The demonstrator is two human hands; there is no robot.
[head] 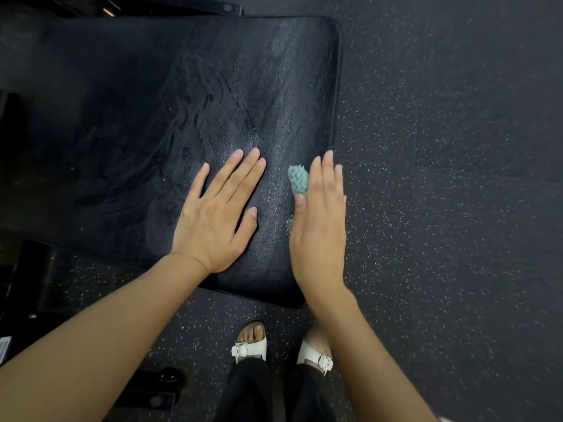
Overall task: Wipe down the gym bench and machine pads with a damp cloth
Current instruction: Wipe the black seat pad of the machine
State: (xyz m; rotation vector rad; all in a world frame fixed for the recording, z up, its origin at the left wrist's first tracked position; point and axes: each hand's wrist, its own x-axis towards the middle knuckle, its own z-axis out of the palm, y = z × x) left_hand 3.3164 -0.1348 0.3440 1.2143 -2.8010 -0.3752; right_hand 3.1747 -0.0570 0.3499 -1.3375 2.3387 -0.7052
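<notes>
A black padded bench [170, 95] fills the upper left and middle of the view, its surface streaked with wet wipe marks. My left hand [217, 214] lies flat on the pad near its front edge, fingers straight and slightly spread. My right hand [320, 226] presses a teal textured cloth [298, 179] against the pad's right edge, fingers straight. Only a small corner of the cloth shows past my thumb; the rest is hidden under the palm.
Dark speckled rubber floor [451, 184] spreads to the right and below. My feet in white sandals [249, 345] stand just in front of the bench. Black frame parts [158, 388] of the bench sit at lower left, and a metal bar [195, 4] runs behind the pad.
</notes>
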